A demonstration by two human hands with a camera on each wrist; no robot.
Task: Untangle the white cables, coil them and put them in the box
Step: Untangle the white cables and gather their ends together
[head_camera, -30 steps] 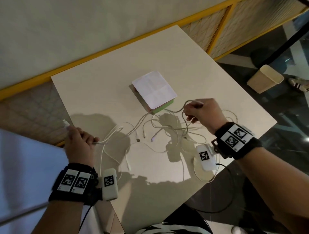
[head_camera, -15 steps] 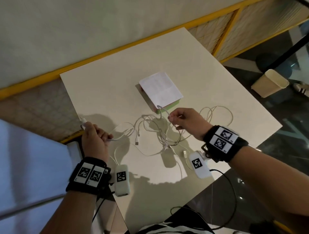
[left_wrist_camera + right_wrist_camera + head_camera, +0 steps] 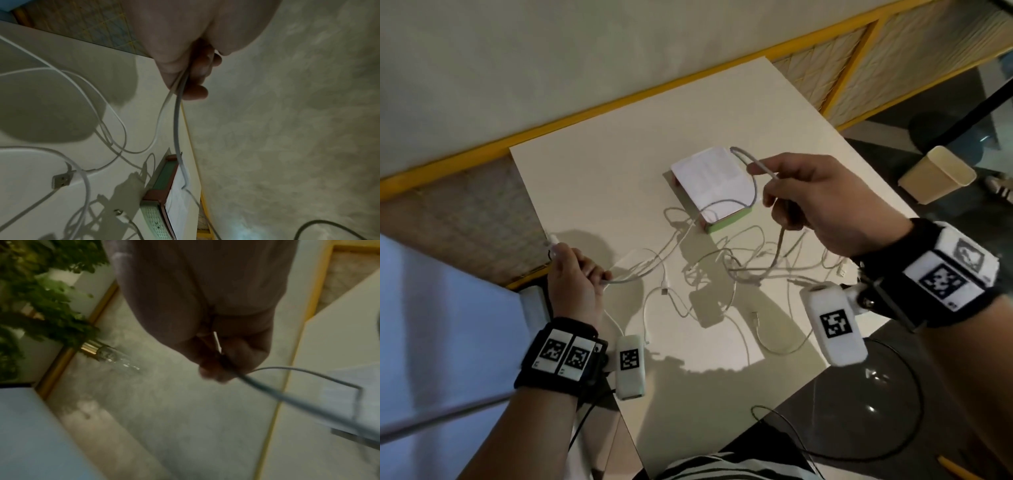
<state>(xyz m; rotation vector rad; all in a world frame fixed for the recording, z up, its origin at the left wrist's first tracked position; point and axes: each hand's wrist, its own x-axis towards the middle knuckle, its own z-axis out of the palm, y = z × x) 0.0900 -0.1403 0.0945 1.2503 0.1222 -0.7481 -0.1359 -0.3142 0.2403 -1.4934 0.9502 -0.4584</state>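
Several white cables (image 3: 722, 270) lie tangled on the cream table (image 3: 619, 154), just in front of a box (image 3: 709, 181) with a white paper top and a green side. My left hand (image 3: 589, 274) is at the table's left edge and grips a cable, whose plug end (image 3: 553, 240) sticks out past the thumb. In the left wrist view two strands (image 3: 176, 113) run from the left hand's fingers (image 3: 195, 92) towards the box (image 3: 164, 186). My right hand (image 3: 774, 192) is raised beside the box and pinches a loop of cable (image 3: 753, 171); the right wrist view shows that cable (image 3: 287, 394) blurred.
A beige bin (image 3: 936, 174) stands on the dark floor to the right of the table. A wall with yellow trim (image 3: 585, 113) runs behind the table. A loose USB plug (image 3: 61, 180) lies on the table. A plant (image 3: 41, 288) shows in the right wrist view.
My right hand has risen and moved right, lifting a loop of cable up beside the box. My left hand still grips its cable end at the table's left edge.
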